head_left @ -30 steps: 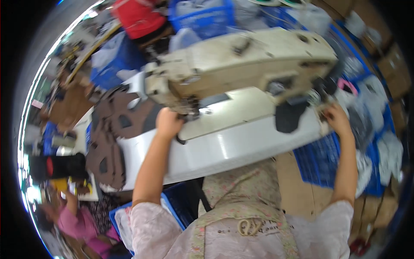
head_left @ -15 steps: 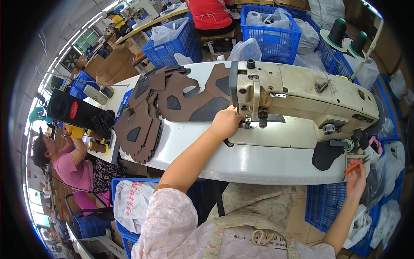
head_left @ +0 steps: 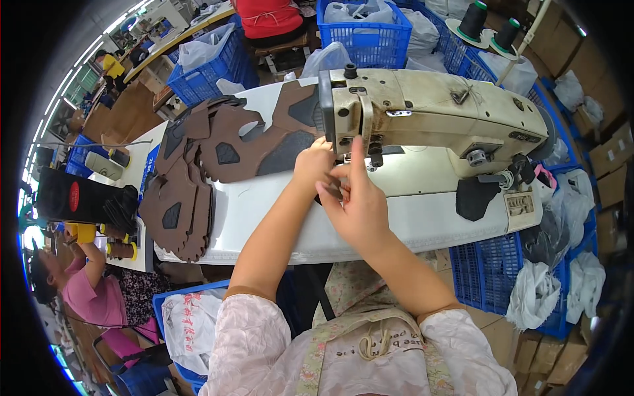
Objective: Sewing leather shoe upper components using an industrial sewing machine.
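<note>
A cream industrial sewing machine (head_left: 422, 99) stands on the white table. My left hand (head_left: 313, 169) is at its needle area, fingers curled inward and partly hidden by the machine head. Beside it my right hand (head_left: 360, 204) has its index finger raised and its thumb apart, with the other fingers curled; anything inside them is hidden. Brown cut pieces with dark patches (head_left: 228, 153) lie left of the needle, the nearest one reaching the machine head. The orange-handled thread snips seen earlier do not show.
A black scrap (head_left: 477, 197) and a small tray (head_left: 522, 206) are at the table's right. Blue crates (head_left: 366, 41) with plastic bags stand behind, and another crate (head_left: 485, 270) is below right. Thread cones (head_left: 473, 21) rise at the back. A co-worker in pink (head_left: 99, 290) sits left.
My right hand has moved from the tray at the right to the needle area beside my left hand. Its orange-handled snips no longer show. The whole view has shifted.
</note>
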`<state>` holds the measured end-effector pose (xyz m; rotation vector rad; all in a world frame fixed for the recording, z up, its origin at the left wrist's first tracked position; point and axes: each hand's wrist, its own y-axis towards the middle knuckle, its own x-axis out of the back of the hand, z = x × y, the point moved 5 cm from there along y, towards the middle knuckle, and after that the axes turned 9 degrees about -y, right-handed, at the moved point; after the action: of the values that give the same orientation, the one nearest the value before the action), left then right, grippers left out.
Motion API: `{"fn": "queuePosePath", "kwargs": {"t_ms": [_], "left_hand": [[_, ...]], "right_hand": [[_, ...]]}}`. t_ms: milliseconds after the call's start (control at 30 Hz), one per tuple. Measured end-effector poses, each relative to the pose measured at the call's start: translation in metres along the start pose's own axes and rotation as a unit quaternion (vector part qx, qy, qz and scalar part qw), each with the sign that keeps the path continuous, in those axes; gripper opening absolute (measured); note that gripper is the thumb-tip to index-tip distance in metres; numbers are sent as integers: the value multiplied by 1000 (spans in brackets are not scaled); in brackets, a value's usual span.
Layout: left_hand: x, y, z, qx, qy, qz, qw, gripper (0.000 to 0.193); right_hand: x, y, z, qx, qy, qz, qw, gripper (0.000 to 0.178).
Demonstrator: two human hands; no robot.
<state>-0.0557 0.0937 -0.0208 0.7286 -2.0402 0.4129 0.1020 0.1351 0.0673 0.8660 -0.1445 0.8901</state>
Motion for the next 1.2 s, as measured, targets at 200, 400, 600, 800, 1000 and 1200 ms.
{"fn": "queuePosePath", "kwargs": {"t_ms": [200,400,600,800,1000,1200], "left_hand": [[-3,-3,1,-230,-63,-119,964,40],[-22,11,27,-74,111,-45,990,38],[11,-6,-10,-30,55,-28,998,29],[7,8,8,-95,128,-91,983,31],[15,32,34,-158,159,-227,948,45],[25,52,72,-85,-3,-244,966,50]], "right_hand": [[-25,10,10,-9,-44,-38,998,102],[-33,24,3,-37,88,-59,994,91],[-9,9,-14,68,42,-40,996,29],[7,3,-26,175,-101,5,979,39],[-13,-50,-47,-102,134,255,952,57],[-78,-64,-65,-426,337,292,787,41]]}}
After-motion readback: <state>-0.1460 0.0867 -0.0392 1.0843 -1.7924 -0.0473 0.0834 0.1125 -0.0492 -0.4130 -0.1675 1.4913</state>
